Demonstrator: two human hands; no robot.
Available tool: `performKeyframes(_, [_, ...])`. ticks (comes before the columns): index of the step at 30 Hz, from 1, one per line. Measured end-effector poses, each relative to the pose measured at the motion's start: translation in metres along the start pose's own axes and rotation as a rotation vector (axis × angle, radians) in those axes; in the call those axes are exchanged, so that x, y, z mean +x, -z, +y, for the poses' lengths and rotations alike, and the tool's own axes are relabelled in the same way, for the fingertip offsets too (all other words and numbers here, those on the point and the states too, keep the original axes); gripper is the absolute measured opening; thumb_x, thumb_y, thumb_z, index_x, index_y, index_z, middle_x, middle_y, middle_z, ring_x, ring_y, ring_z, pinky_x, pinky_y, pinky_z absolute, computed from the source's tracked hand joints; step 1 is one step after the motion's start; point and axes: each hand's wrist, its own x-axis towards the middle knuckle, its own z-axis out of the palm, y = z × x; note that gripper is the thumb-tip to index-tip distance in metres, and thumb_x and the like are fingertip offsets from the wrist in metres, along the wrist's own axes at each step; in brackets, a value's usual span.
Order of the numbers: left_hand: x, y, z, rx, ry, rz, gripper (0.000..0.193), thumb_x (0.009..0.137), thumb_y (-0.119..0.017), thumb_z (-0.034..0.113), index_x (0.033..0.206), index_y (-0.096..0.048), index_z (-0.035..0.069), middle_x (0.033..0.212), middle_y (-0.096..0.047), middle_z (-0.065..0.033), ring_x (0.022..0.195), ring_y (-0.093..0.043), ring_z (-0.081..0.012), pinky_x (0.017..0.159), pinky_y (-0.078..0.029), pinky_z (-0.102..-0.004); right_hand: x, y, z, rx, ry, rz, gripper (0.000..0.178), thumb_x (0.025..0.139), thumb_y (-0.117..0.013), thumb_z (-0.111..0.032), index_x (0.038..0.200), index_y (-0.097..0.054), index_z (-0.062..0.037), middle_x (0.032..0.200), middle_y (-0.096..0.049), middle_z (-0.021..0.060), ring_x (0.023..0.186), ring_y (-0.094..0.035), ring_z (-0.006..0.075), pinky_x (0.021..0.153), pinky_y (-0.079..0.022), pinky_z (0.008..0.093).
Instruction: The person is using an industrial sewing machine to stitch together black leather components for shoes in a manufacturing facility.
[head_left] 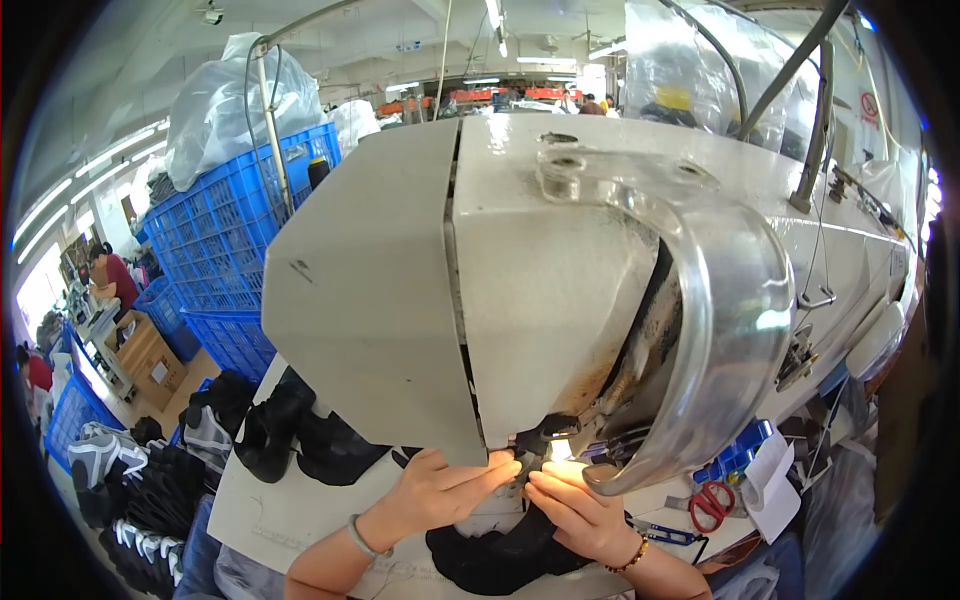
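Looming closest to us is the big grey-white sewing machine head with its clear curved plastic guard. Left of it we see black shoe uppers on the white table. Under the needle area, our left hand and right hand press fingertips closed on the black shoe piece. Red-handled scissors lie at right.

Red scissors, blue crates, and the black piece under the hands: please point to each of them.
red scissors [711, 503], head view, on the handles.
blue crates [222, 235], head view, on the side wall.
black piece [495, 560], head view, on its lower part.
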Motion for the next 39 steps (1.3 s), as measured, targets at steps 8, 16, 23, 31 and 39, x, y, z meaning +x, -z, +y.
performKeyframes(8, [0.006, 0.008, 0.013, 0.057, 0.012, 0.003, 0.027, 0.068, -0.067, 0.005, 0.095, -0.068, 0.009, 0.098, -0.063, 0.0022, 0.084, -0.059, -0.0136, 0.071, -0.05, -0.025, -0.004, -0.006, 0.005, 0.059, -0.038, 0.026, 0.038, 0.064, -0.068, 0.001, 0.101, -0.065, -0.0036, 0.105, -0.063, 0.0076, 0.099, -0.062, 0.0261, 0.084, -0.05, 0.0379])
performKeyframes(16, [-0.009, -0.016, 0.004, -0.077, 0.175, -0.05, 0.03, 0.069, -0.068, 0.005, 0.099, -0.067, 0.008, 0.1, -0.062, 0.0022, 0.088, -0.058, -0.0139, 0.071, -0.048, -0.0265, -0.009, -0.003, 0.009, 0.056, -0.094, -0.03, 0.044, 0.063, -0.07, -0.003, 0.106, -0.063, -0.0048, 0.107, -0.063, 0.0082, 0.097, -0.061, 0.0269, 0.083, -0.048, 0.0369])
performKeyframes(23, [-0.002, -0.013, 0.013, 0.099, 0.098, -0.022, 0.031, 0.069, -0.068, 0.005, 0.1, -0.067, 0.007, 0.098, -0.061, 0.0005, 0.084, -0.057, -0.0147, 0.071, -0.048, -0.0274, -0.001, 0.013, 0.0, -0.021, -0.131, -0.185, 0.057, 0.056, -0.069, -0.003, 0.112, -0.06, -0.005, 0.112, -0.06, 0.0078, 0.097, -0.06, 0.0276, 0.082, -0.046, 0.0393])
performKeyframes(31, [0.008, -0.002, 0.024, 0.264, 0.03, 0.005, 0.028, 0.068, -0.067, 0.006, 0.096, -0.068, 0.006, 0.094, -0.06, -0.0005, 0.079, -0.056, -0.0129, 0.068, -0.047, -0.0267, 0.006, 0.014, 0.005, -0.007, -0.09, -0.194, 0.059, 0.054, -0.065, 0.002, 0.112, -0.061, -0.0037, 0.112, -0.059, 0.0084, 0.096, -0.06, 0.0275, 0.083, -0.046, 0.0392])
performKeyframes(39, [-0.016, -0.015, -0.014, 0.348, -0.158, 0.058, 0.026, 0.073, -0.073, 0.02, 0.099, -0.069, 0.016, 0.1, -0.065, 0.0068, 0.08, -0.057, -0.0084, 0.066, -0.045, -0.0228, 0.0, 0.006, 0.008, 0.078, -0.128, -0.096, 0.051, 0.057, -0.061, 0.007, 0.108, -0.063, -0.0016, 0.113, -0.061, 0.0123, 0.105, -0.059, 0.0283, 0.085, -0.044, 0.0369])
